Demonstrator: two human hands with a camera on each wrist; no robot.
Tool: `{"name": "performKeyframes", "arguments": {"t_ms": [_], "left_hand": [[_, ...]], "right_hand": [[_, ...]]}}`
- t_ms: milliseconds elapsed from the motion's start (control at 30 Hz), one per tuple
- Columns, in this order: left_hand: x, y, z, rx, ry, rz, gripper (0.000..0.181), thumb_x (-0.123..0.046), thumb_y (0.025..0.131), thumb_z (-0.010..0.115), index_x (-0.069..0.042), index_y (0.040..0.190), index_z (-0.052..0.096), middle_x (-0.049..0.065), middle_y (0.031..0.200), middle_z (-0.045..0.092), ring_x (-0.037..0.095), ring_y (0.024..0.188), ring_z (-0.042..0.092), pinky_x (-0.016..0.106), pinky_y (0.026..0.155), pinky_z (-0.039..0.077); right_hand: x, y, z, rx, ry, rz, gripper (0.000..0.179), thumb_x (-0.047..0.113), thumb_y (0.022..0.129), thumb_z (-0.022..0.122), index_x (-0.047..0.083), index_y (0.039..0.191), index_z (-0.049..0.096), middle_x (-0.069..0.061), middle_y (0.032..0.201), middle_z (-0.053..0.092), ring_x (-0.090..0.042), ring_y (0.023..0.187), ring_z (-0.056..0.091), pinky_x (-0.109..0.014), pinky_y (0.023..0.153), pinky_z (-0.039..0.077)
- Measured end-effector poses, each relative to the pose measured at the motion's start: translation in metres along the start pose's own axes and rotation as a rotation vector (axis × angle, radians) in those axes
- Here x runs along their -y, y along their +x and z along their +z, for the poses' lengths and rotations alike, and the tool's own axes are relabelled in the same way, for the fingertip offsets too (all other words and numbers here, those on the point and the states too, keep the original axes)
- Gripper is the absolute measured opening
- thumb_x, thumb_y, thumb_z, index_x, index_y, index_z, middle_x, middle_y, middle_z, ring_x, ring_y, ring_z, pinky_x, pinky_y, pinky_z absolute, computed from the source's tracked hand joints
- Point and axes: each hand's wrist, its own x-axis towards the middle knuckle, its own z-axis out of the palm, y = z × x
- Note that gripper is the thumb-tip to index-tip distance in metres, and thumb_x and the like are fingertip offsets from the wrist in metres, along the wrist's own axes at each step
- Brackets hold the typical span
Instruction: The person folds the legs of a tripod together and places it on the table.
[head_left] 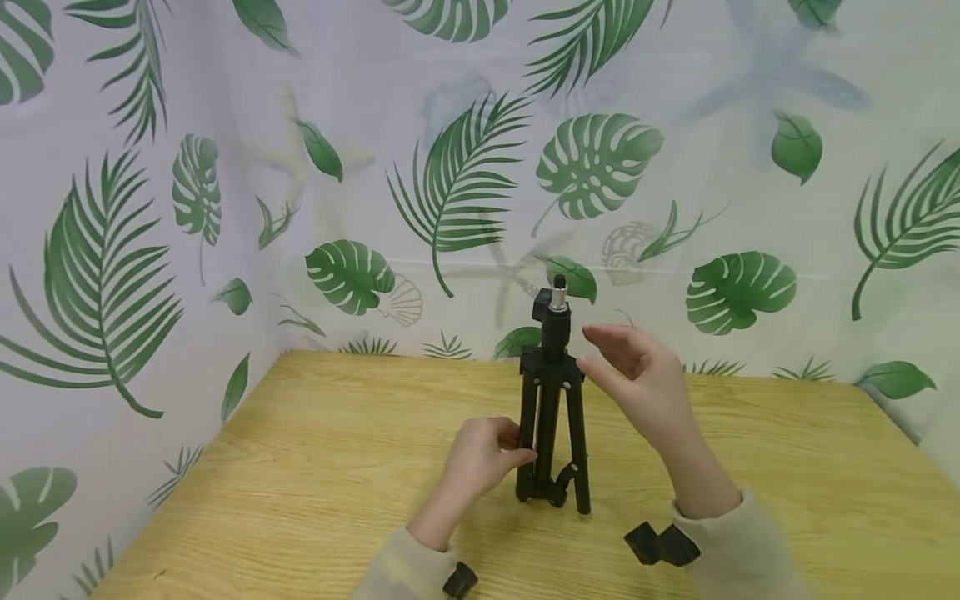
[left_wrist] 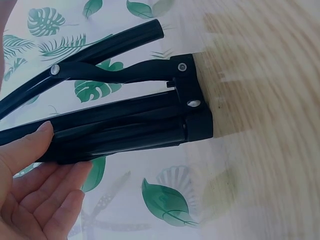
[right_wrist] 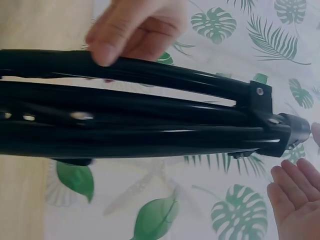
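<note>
A small black tripod (head_left: 550, 400) stands upright on the wooden table, its legs folded nearly together and one splayed slightly to the right. My left hand (head_left: 483, 457) pinches one of its legs low down, thumb on one side and fingers on the other. In the left wrist view, the legs meet a riveted bracket (left_wrist: 194, 103) at the lower end of the tripod. Beside the tripod's upper part, my right hand (head_left: 637, 379) is held with fingers extended and loosely bent, gripping nothing. A silver stud with a black tip (head_left: 558, 293) tops the tripod, next to a black knob (head_left: 541, 305).
The tripod stands on a light wooden table (head_left: 337, 433). A white cloth (head_left: 480, 333) printed with green leaves hangs behind and to the left of it. Both sleeves carry black wrist mounts, one below the right hand (head_left: 662, 544).
</note>
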Motion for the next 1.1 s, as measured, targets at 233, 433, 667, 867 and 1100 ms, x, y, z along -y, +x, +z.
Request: {"name": "performKeyframes", "arguments": {"t_ms": [233,433,667,867,1100], "left_hand": [[0.002,0.001,-0.001,0.003,-0.002,0.014,0.016,-0.017,0.074,0.072,-0.004,0.083,0.068,0.002,0.076,0.066,0.009,0.067,0.061,0.021,0.062,0.047],[0.002,0.001,-0.002,0.006,-0.009,0.01,0.015,-0.016,0.074,0.072,-0.004,0.082,0.068,0.002,0.075,0.066,0.008,0.066,0.06,0.022,0.062,0.047],[0.002,0.001,-0.001,0.02,-0.016,0.019,0.014,-0.015,0.074,0.072,-0.005,0.081,0.068,0.0,0.074,0.066,0.007,0.066,0.06,0.022,0.064,0.047],[0.003,0.0,-0.001,0.032,-0.029,0.016,0.014,-0.015,0.073,0.072,-0.005,0.082,0.068,0.0,0.075,0.066,0.008,0.067,0.06,0.023,0.064,0.047],[0.003,0.002,-0.002,0.04,-0.036,0.025,0.014,-0.014,0.073,0.072,-0.004,0.083,0.067,0.001,0.076,0.065,0.009,0.068,0.06,0.023,0.064,0.047]], "right_hand": [[-0.016,-0.02,0.003,0.025,-0.035,0.02,0.037,0.009,0.079,0.066,-0.003,0.112,0.056,-0.014,0.111,0.058,-0.011,0.103,0.053,-0.014,0.081,0.04],[-0.028,-0.032,0.007,0.083,-0.051,0.111,0.044,0.014,0.079,0.067,-0.003,0.117,0.053,-0.016,0.115,0.056,-0.024,0.107,0.052,-0.023,0.083,0.043],[-0.041,-0.04,0.012,0.128,-0.078,0.127,0.047,0.018,0.079,0.068,-0.002,0.118,0.052,-0.016,0.116,0.055,-0.026,0.108,0.051,-0.032,0.083,0.043],[-0.046,-0.041,0.012,0.169,-0.127,0.119,0.047,0.018,0.078,0.069,-0.001,0.117,0.053,-0.014,0.113,0.057,-0.025,0.105,0.053,-0.035,0.085,0.043],[-0.051,-0.042,0.008,0.272,-0.181,0.183,0.04,0.017,0.077,0.069,-0.002,0.109,0.057,-0.015,0.105,0.06,-0.029,0.099,0.056,-0.042,0.085,0.042]]}}
